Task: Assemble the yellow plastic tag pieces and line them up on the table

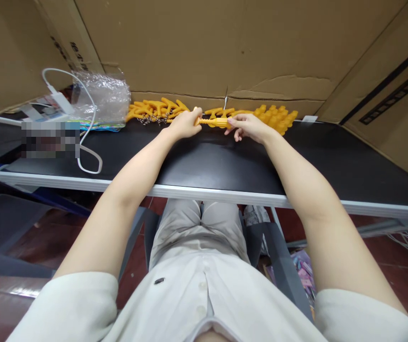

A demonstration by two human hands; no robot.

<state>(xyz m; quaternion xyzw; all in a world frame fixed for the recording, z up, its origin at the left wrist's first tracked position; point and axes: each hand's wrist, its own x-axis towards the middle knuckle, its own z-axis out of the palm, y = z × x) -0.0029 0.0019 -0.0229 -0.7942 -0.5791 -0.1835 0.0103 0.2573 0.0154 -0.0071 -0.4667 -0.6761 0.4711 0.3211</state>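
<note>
Yellow piece [219, 122]: upper centre of the frame, a little right of middle, level, raised at the far side of the table, one end in each hand.

Surroundings, by size. Cardboard [197, 47] walls fill the top and both upper corners. Below them we note the black table [207, 166], running across the frame. Clear wrap [102, 97] lies upper left, with a white cable [61, 70] looping beside it. Right pile [278, 118] of yellow parts: upper right of centre, just beyond the right hand. Left row [157, 108]: upper left of centre, with small metal chains [149, 120] along its near edge.

Hands. Left hand [187, 124]: fingers curled closed around the narrow end. Right hand [250, 127]: thumb and forefinger pinched together on the thicker, ribbed end, other fingers loosely bent. We cannot tell whether one part or two joined parts span the gap, as both ends are covered.

Handling notes (our judgement). We would let the left grip anchor, align both ends on one line, and apply force along that line, since sideways bending could strain the narrow section. We would also work clear of the chains, which might snag.
</note>
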